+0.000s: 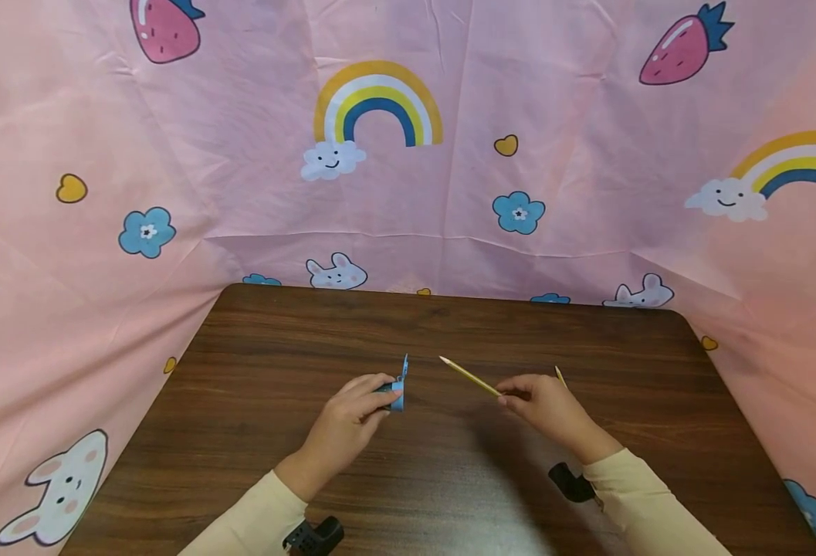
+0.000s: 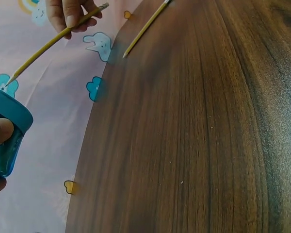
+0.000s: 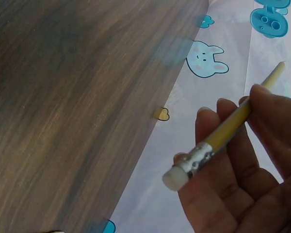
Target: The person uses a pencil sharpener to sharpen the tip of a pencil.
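A blue pencil sharpener [image 1: 397, 397] with its lid flipped up is gripped by my left hand [image 1: 345, 421]. Two round holes show on the sharpener's top [image 3: 269, 22] in the right wrist view. Between thumb and fingers, my right hand [image 1: 550, 405] pinches a yellow pencil [image 1: 472, 377]. The pencil's sharpened tip points left toward the sharpener, with a gap between them in the head view. At its other end, a white eraser [image 3: 175, 178] in a silver band faces the right wrist camera.
A second yellow pencil [image 2: 144, 30] lies on the dark wooden table [image 1: 296, 332], partly hidden behind my right hand in the head view. Pink cloth [image 1: 408, 208] printed with rainbows, strawberries and rabbits hangs behind the table and along its sides.
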A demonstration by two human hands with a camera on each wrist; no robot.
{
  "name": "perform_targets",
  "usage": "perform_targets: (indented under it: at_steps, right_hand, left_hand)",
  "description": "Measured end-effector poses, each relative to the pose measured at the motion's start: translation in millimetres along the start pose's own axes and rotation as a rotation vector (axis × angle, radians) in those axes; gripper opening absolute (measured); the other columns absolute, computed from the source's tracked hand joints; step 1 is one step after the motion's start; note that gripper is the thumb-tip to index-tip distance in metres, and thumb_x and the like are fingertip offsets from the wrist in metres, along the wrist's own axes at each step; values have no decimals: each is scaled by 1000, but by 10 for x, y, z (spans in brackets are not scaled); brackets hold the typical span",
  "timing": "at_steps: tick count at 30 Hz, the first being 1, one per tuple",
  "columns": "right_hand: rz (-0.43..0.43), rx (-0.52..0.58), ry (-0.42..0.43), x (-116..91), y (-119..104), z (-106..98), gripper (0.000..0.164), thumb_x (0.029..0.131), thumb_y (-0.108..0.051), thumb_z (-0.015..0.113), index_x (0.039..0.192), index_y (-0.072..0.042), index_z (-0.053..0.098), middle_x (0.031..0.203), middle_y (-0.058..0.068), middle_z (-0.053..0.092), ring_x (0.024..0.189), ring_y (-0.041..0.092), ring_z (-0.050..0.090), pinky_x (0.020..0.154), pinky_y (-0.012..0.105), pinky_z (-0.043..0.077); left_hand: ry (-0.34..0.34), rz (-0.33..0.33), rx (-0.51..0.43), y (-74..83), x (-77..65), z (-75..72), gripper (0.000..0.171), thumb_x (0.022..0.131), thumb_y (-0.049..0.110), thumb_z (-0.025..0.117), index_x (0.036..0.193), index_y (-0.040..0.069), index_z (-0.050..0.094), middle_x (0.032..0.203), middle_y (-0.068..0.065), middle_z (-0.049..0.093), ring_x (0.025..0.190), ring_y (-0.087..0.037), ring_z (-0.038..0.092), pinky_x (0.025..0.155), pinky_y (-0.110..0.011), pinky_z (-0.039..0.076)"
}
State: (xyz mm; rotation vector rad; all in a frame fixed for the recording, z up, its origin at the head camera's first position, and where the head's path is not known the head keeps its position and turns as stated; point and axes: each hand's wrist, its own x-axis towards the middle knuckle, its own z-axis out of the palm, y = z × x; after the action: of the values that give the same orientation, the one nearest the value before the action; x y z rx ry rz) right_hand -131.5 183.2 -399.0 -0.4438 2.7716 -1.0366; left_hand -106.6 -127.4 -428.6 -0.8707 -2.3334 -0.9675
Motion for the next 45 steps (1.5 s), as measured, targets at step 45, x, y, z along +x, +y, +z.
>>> perform_targets:
  at_steps: [45]
  right_hand:
    - [367, 380, 125, -32, 289, 89, 32, 88, -11, 71, 112, 10, 65, 90, 17, 69, 64, 18, 62, 57, 38, 58]
  left_hand:
    - [-7, -96, -39, -47, -7, 53, 39, 73, -8, 79, 110, 4, 74, 117, -11, 65, 106, -27, 62, 71, -29, 58]
